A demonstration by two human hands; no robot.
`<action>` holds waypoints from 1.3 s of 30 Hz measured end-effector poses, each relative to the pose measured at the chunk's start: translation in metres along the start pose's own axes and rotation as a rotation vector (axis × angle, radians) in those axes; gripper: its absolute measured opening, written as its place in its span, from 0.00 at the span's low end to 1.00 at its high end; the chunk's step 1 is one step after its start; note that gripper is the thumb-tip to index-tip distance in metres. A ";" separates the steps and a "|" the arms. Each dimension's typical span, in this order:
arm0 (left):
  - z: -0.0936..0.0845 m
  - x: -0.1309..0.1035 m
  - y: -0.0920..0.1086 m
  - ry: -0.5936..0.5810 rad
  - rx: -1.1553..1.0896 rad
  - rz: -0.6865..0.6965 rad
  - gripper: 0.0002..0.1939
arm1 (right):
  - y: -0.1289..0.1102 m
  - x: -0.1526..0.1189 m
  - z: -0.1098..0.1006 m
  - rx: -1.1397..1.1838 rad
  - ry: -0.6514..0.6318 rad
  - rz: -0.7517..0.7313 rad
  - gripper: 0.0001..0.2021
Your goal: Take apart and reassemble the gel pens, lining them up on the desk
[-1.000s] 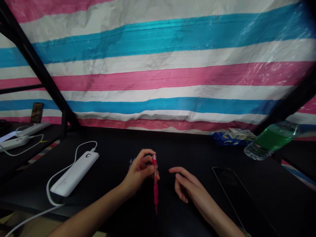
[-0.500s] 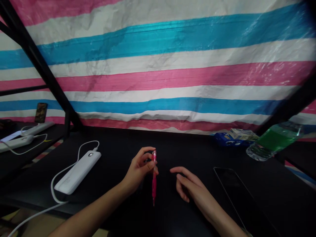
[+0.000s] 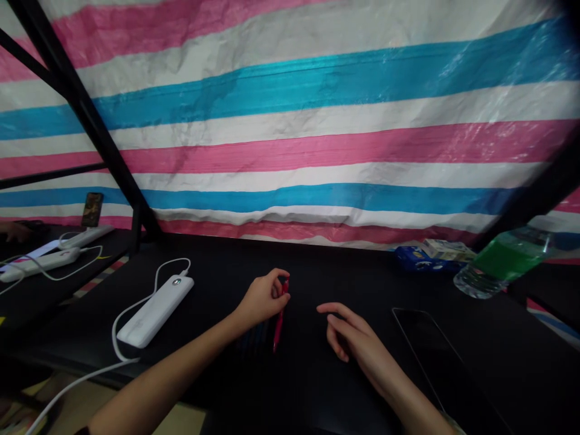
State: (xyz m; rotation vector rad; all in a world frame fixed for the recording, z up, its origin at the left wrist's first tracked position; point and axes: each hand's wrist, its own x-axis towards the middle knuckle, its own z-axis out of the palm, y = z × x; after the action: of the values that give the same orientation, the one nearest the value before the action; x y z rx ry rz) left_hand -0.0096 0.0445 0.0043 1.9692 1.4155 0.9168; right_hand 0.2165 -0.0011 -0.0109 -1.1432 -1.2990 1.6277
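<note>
My left hand pinches a pinkish-red pen near its upper end. The pen slants slightly, its lower end pointing toward me, close to the black tabletop; I cannot tell if it touches. Under my left wrist, several dark, slim pen-like items lie side by side, dim and partly covered. To the right of the pen, my right hand rests with its index finger stretched out and the others loosely bent, holding nothing. A black phone or tablet lies flat beside that hand.
A white power bank with a white cable lies at left. At the back right are a blue packet, a small pale box and a tilted bottle of green liquid. Striped sheeting hangs behind. Another person's hand shows far left.
My left hand has lowered and turned palm-down with the pen, whose lower end swung up and left in view. The right hand is nearly still. The view has shifted slightly left.
</note>
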 end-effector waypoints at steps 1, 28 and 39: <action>0.001 0.000 -0.003 -0.003 0.089 0.026 0.19 | -0.001 0.000 0.000 0.001 0.005 -0.005 0.23; 0.007 -0.069 -0.019 -0.241 0.451 0.295 0.39 | 0.015 -0.019 0.026 -1.280 -0.176 -0.452 0.29; 0.051 -0.062 0.027 -0.389 0.426 0.366 0.39 | 0.039 -0.064 -0.001 -1.356 0.004 -0.346 0.31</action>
State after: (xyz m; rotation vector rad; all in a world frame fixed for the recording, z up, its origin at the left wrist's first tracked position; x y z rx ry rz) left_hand 0.0324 -0.0246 -0.0204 2.6112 1.1068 0.3461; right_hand 0.2376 -0.0685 -0.0372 -1.4559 -2.5129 0.3221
